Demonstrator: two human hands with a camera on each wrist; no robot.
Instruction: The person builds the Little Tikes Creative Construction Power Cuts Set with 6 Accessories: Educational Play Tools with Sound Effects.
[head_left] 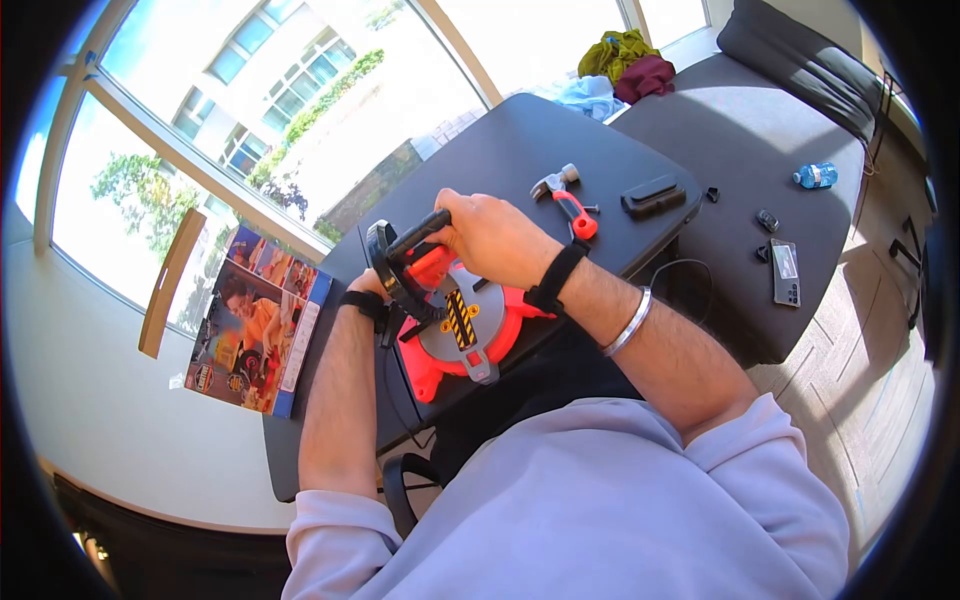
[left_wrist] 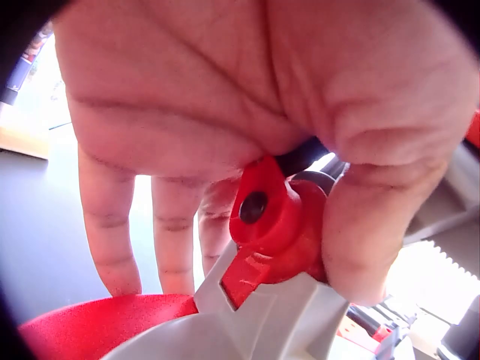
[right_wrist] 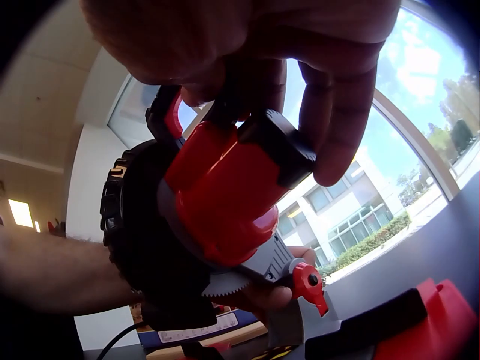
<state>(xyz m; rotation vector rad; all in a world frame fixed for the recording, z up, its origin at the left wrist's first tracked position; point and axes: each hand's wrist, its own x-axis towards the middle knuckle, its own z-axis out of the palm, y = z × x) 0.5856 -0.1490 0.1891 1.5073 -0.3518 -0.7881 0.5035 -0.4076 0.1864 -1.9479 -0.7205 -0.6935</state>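
Note:
A red, grey and black toy miter saw (head_left: 497,318) stands on the dark table near the person's front. My right hand (head_left: 490,235) grips the black handle at the top of the saw head, its fingers curled over it. Below that handle, the red motor housing (right_wrist: 225,191) and black blade guard (right_wrist: 127,225) show in the right wrist view. Behind the saw, my left hand (head_left: 370,283) is mostly hidden by the guard in the head view. The left wrist view has its thumb and fingers on either side of the red hinge (left_wrist: 296,214), holding it.
A toy hammer (head_left: 575,208) and a black case (head_left: 655,196) lie on the table's right part. The picture box (head_left: 255,325) leans at the left by the window. On the dark bench are a water bottle (head_left: 816,176), a phone (head_left: 786,272) and crumpled clothes (head_left: 645,78).

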